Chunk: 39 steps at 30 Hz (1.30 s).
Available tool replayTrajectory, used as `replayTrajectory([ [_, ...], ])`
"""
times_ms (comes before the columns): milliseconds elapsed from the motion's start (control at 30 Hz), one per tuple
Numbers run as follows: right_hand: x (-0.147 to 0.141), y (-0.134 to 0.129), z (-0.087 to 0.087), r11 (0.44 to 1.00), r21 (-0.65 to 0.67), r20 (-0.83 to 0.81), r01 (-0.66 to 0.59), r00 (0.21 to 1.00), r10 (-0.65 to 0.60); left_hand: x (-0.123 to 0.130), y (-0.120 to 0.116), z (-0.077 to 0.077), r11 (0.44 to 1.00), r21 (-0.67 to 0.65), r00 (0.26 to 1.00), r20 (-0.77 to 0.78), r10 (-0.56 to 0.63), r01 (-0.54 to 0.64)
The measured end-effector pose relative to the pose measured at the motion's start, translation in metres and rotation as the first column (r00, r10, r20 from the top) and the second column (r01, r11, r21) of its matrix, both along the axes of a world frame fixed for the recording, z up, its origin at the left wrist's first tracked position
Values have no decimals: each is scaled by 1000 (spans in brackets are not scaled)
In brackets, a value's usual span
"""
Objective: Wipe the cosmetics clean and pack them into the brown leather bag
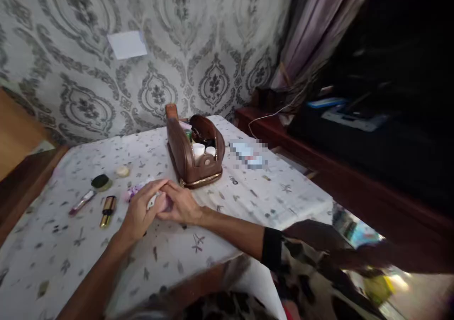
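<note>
In the head view, the person's left hand [144, 210] and right hand [183, 204] are meeting above a table covered with a white patterned cloth [198, 263]. Both hands are curling, partly closed, with their fingers touching at the top, and they are cupping a small pale item [152, 200] between them. The fingers are hiding most of it, so what it is cannot be told; a whitish part is showing in the gap. The left forearm is reaching in from the lower edge, the right one from a dark cuff [272, 249] at the lower right.

Just behind the left hand, a purple item [132, 192] is lying on the cloth, partly covered by the fingers. Farther left, a black-and-gold tube [108, 211], a slim pinkish tube [82, 202], a round dark-lidded container [101, 182] and a small cream-coloured round item [122, 170] are lying near one another.

Beyond the hands, a brown bag [179, 152] is standing unzipped, and white-topped containers [198, 150] are showing inside it. To its right, a pixelated pale item [247, 154] is lying on the cloth. Behind the table, a white sheet [127, 45] is showing against the patterned wall [213, 27], and a purplish curtain [315, 22] is hanging farther right.
</note>
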State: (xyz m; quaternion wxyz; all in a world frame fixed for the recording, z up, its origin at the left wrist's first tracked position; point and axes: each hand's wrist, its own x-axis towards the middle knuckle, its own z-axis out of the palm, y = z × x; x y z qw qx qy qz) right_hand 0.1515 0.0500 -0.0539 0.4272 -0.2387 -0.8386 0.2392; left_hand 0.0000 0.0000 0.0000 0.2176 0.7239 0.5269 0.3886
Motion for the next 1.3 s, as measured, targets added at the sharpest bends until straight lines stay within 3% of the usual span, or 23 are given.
replayTrajectory([
  [167, 0, 1, -4, 998, 22, -80, -56, 995, 58, -6, 1, 0, 988, -123, 952, 278, 128, -97],
  [267, -1, 2, -3, 997, 8, -161, -73, 984, 73, -5, 1, 0, 962, -265, 842, 502, 198, -68],
  [367, -1, 1, 0, 998, -19, -220, -62, 974, 56, -1, 1, -1, 950, -310, 755, 615, 226, -32],
  [433, -1, 0, 3, 999, -38, -259, -32, 966, 22, 3, 0, -4, 954, -293, 760, 606, 234, -60],
  [500, -1, 0, 5, 994, -103, -278, 36, 959, -64, 7, -2, -9, 964, -234, 815, 530, 234, -125],
  [633, 2, 3, 8, 939, -310, -216, 146, 951, -219, 14, -9, -23, 983, -42, 950, 252, 185, -181],
  [733, 3, 3, 10, 922, -371, -183, 114, 964, -193, 13, -12, -30, 984, 85, 983, 115, 146, -156],
  [867, 3, 1, 14, 929, -368, -186, 28, 977, -104, 5, -9, -33, 973, 194, 992, 50, 119, -126],
  [1067, 5, 2, 17, 956, -294, -197, -18, 979, -42, -2, -8, -24, 977, 137, 975, 171, 142, -166],
  [1200, 4, 2, 15, 966, -253, -189, -51, 982, 2, -3, -7, -16, 983, -20, 937, 300, 180, -183],
  [1300, 1, 3, 10, 949, -306, -227, -78, 974, 7, -5, -6, -14, 970, -107, 912, 332, 242, -218],
])
